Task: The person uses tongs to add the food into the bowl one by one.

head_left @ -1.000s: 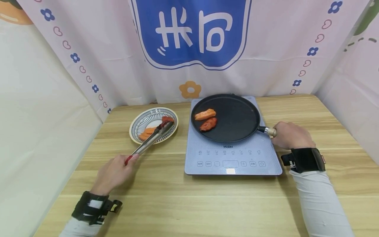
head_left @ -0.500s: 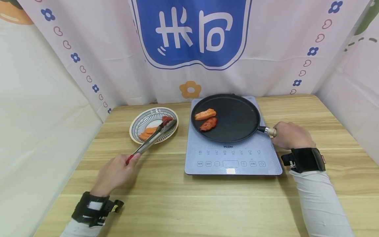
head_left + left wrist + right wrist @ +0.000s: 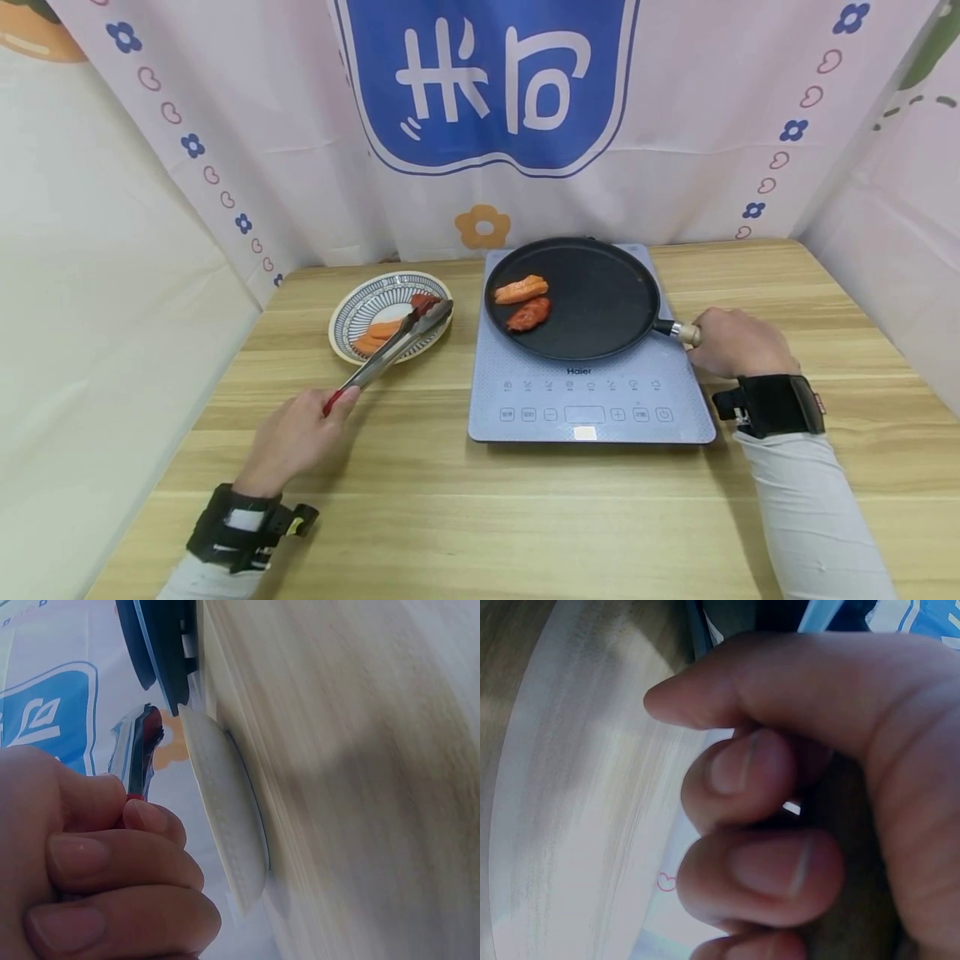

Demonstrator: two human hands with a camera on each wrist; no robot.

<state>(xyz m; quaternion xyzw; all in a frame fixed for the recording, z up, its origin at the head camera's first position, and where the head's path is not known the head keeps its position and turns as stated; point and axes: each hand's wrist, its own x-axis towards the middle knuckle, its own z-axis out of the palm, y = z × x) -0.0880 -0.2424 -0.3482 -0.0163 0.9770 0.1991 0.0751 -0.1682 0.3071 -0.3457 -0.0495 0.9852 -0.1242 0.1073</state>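
My left hand (image 3: 296,433) grips a pair of metal tongs (image 3: 386,352) with red handles. Their tips reach over the right side of a patterned plate (image 3: 343,321), at a dark red piece of meat (image 3: 424,302). In the left wrist view the tongs (image 3: 137,754) show dark red between their arms, near the plate's rim (image 3: 225,802). Orange slices (image 3: 381,332) lie in the plate. On the right, my right hand (image 3: 738,343) holds the wooden handle (image 3: 688,334) of a black flat pan (image 3: 600,300). An orange piece (image 3: 521,289) and a red piece of meat (image 3: 529,314) lie at the pan's left.
Beneath the pan is a pale blue induction cooker (image 3: 592,425) with a row of touch buttons along its front. A wooden table (image 3: 450,517) carries everything. Printed white curtains (image 3: 675,192) stand along the table's back and sides.
My left hand and the tongs have shifted slightly right, the tips now reaching the plate's right rim. My right hand, the pan and the pieces in it have stayed in place.
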